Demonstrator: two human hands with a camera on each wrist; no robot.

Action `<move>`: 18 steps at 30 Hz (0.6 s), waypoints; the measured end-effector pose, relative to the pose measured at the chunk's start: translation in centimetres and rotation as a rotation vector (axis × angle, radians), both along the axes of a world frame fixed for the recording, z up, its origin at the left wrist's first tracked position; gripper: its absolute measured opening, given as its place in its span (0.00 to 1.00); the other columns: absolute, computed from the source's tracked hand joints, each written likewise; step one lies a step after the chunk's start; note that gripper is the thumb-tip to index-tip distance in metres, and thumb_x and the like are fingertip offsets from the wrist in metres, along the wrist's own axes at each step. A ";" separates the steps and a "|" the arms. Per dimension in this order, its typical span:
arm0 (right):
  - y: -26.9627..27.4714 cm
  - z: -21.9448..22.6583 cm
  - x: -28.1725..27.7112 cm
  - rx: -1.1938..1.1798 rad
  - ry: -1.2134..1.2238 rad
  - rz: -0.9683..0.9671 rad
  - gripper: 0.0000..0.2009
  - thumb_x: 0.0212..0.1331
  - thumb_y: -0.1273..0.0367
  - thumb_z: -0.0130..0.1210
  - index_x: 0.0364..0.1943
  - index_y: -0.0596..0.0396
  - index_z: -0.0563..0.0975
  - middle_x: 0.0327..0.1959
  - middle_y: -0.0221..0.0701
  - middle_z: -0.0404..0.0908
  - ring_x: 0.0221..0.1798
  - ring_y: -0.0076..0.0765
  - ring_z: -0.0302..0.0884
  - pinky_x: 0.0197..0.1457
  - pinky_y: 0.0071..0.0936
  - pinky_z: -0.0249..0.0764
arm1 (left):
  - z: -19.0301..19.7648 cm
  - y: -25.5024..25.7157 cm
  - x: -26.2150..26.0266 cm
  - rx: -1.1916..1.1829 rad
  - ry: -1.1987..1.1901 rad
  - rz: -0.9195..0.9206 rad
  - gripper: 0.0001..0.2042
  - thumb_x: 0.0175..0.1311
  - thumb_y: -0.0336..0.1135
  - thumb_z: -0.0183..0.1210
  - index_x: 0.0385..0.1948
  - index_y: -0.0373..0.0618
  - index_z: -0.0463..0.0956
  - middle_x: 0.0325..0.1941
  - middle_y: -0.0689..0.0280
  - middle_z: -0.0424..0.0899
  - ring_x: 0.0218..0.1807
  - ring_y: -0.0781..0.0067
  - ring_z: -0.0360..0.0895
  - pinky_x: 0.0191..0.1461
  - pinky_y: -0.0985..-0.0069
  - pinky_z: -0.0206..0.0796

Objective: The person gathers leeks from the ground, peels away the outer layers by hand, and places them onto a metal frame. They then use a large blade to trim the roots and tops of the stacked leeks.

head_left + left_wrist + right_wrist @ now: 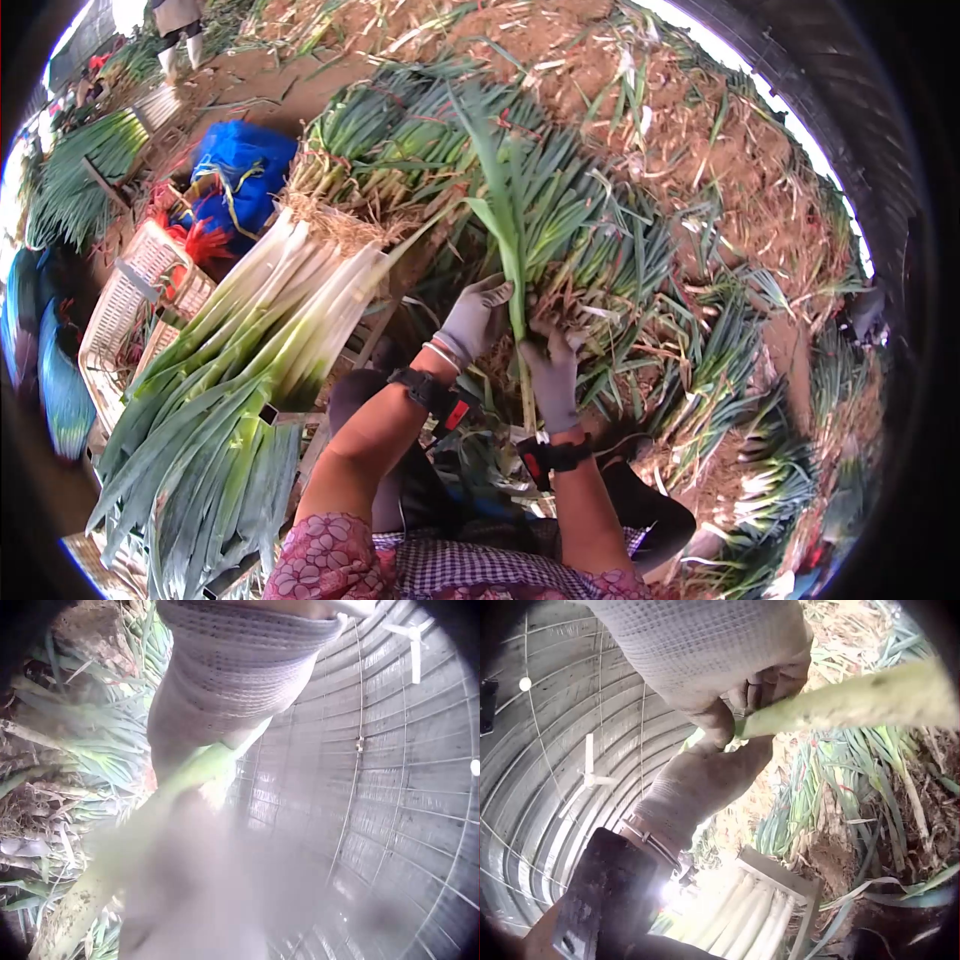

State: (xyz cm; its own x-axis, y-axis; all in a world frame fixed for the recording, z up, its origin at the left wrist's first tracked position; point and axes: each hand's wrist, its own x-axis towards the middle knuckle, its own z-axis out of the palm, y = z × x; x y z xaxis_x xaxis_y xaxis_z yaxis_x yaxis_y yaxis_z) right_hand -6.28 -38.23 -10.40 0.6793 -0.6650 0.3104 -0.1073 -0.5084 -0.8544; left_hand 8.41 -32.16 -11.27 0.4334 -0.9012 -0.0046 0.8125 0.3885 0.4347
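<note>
Both hands, in pale knitted gloves, are on one long leek (514, 245) that stands nearly upright in the head view, green leaves up and pale stalk down. My left hand (475, 318) grips it just below the leaves, thumb side against the stalk. Lower down, my right hand (553, 380) pinches the stalk between thumb and fingers. In the right wrist view the right hand's (720, 656) curled fingers are on the leek (855, 701), with the left hand (705, 780) close beside. Blur covers the right hand (195, 885) in the left wrist view; the stalk's soil-flecked lower part (75, 907) shows.
Cleaned leeks (300, 280) lie stacked on a wooden rack to the left, roots away. Beyond are a wicker basket (110, 330) and a blue bag (245, 170). Unsorted leeks (400, 120) cover the ground ahead and right. Another person (178, 25) stands far off.
</note>
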 end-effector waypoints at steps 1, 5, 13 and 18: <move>0.3 1.0 0.6 -0.071 0.063 -0.064 0.13 0.51 0.73 0.58 0.42 0.59 0.74 0.37 0.33 0.80 0.36 0.33 0.76 0.44 0.31 0.71 | -0.3 -0.2 -0.4 0.078 0.008 0.025 0.17 0.64 0.28 0.54 0.53 0.32 0.66 0.47 0.57 0.77 0.47 0.63 0.77 0.51 0.67 0.70; 0.1 1.3 2.4 -0.283 0.187 -0.139 0.13 0.49 0.73 0.60 0.40 0.59 0.75 0.35 0.32 0.81 0.36 0.30 0.76 0.42 0.27 0.71 | -0.2 -1.0 -1.4 0.277 -0.151 0.141 0.17 0.60 0.25 0.58 0.50 0.32 0.68 0.43 0.59 0.79 0.44 0.67 0.78 0.48 0.72 0.71; -1.7 0.1 1.8 0.059 0.057 -0.009 0.12 0.51 0.71 0.61 0.39 0.59 0.75 0.28 0.38 0.79 0.29 0.32 0.76 0.37 0.28 0.71 | 0.4 -0.8 -1.0 0.492 -0.563 0.328 0.15 0.52 0.21 0.63 0.42 0.33 0.74 0.36 0.64 0.81 0.38 0.76 0.76 0.41 0.77 0.70; 0.8 -1.2 0.3 -0.302 0.052 -0.041 0.14 0.52 0.68 0.61 0.40 0.59 0.74 0.28 0.42 0.78 0.30 0.49 0.76 0.37 0.35 0.71 | 0.8 -1.1 0.2 0.559 -0.547 0.481 0.11 0.51 0.22 0.63 0.37 0.33 0.74 0.31 0.64 0.80 0.30 0.75 0.75 0.37 0.76 0.69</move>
State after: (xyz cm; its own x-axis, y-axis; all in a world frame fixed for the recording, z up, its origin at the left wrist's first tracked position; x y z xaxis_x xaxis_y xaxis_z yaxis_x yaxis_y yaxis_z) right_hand -5.95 -37.46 -11.56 0.6740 -0.5750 0.4638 -0.1724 -0.7329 -0.6581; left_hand 8.61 -33.23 -10.43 0.8312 -0.5516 -0.0696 0.2436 0.2487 0.9375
